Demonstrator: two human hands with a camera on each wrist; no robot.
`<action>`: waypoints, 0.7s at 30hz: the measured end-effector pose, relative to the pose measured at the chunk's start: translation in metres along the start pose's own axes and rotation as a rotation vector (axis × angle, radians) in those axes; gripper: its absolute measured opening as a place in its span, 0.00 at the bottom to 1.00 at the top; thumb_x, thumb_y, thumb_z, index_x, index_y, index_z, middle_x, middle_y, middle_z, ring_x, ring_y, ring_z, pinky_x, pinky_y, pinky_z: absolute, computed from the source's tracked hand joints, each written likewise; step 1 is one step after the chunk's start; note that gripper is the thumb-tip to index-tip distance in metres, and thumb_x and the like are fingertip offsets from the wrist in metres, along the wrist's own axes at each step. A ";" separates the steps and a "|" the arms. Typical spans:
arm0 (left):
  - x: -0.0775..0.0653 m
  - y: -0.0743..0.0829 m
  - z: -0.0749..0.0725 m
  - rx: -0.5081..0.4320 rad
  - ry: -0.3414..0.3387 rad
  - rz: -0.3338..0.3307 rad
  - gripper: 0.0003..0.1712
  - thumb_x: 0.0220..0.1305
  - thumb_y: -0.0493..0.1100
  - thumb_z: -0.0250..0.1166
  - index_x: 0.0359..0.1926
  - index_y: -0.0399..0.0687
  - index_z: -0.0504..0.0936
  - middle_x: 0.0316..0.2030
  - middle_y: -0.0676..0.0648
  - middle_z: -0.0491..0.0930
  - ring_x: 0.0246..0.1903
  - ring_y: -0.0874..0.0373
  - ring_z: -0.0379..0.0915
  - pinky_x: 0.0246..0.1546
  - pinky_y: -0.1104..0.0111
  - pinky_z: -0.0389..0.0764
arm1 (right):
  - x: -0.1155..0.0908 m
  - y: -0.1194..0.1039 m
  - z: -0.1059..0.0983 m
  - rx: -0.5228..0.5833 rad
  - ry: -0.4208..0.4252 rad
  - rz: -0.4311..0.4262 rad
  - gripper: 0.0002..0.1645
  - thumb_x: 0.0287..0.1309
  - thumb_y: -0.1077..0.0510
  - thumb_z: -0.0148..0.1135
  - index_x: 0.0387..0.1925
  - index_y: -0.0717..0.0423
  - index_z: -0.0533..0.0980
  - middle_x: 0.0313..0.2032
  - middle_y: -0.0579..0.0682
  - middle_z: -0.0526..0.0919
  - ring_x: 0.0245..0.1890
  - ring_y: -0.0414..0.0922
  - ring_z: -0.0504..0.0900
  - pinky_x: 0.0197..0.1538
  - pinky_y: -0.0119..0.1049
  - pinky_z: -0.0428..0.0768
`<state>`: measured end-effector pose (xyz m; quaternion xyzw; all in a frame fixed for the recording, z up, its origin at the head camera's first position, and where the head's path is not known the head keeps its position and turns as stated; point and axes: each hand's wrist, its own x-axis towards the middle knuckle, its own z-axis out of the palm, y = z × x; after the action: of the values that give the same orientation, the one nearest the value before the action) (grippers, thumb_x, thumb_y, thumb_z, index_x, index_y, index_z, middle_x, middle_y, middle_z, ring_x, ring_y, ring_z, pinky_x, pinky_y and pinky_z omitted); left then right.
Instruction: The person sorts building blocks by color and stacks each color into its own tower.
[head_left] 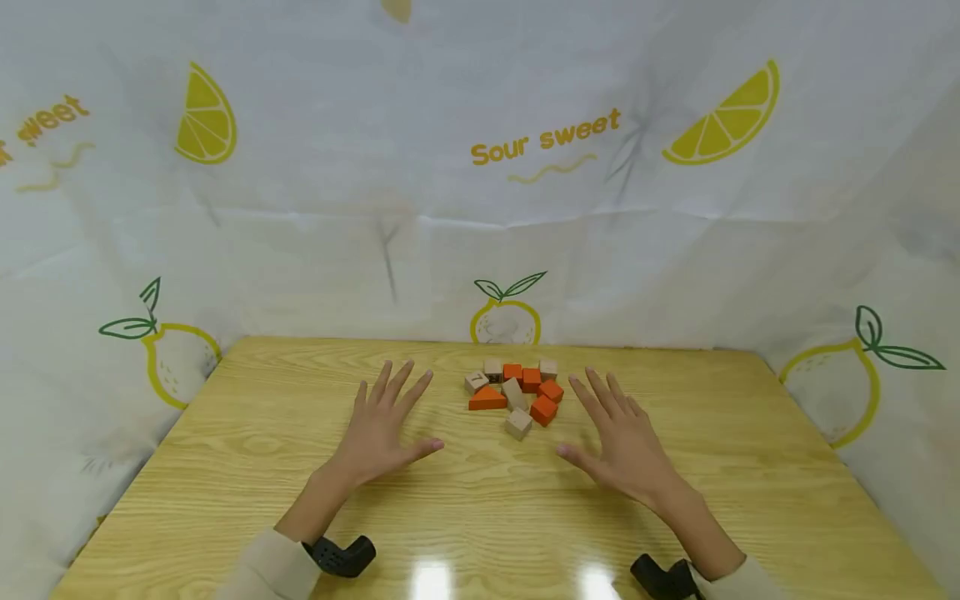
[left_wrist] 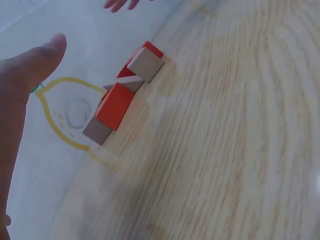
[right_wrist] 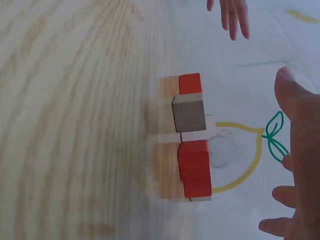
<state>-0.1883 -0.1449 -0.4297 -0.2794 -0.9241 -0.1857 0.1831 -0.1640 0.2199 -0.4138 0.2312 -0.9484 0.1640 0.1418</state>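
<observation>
Several small wooden blocks lie in a loose cluster toward the table's far edge. Among them are an orange triangular block [head_left: 488, 399], an orange cube [head_left: 543, 410], a plain wooden cube [head_left: 518, 423] nearest to me, a pale oblong block [head_left: 514, 394] and a cube marked 7 [head_left: 476, 382]. Left of the cluster, my left hand [head_left: 381, 433] has its fingers spread and touches no block. On the other side my right hand [head_left: 624, 446] is likewise spread, apart from the blocks. In the right wrist view, a plain cube [right_wrist: 189, 114] stands beside red-orange ones.
The wood-grain table [head_left: 465, 517] is bordered at the back and sides by a white lemon-print cloth [head_left: 337, 275]. A black wrist device [head_left: 343, 557] sits on the left wrist, another black device [head_left: 663, 577] on the right.
</observation>
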 end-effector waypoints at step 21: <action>-0.004 0.049 0.055 -0.402 0.046 -0.035 0.44 0.60 0.64 0.63 0.72 0.54 0.61 0.65 0.45 0.67 0.62 0.43 0.63 0.49 0.38 0.65 | 0.003 -0.032 0.065 0.465 0.331 -0.085 0.31 0.52 0.63 0.71 0.59 0.62 0.71 0.44 0.56 0.78 0.39 0.49 0.77 0.35 0.39 0.80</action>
<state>-0.1697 -0.0846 -0.4674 -0.2899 -0.8687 -0.3760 0.1413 -0.1638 0.1673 -0.4635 0.2671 -0.8388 0.4066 0.2444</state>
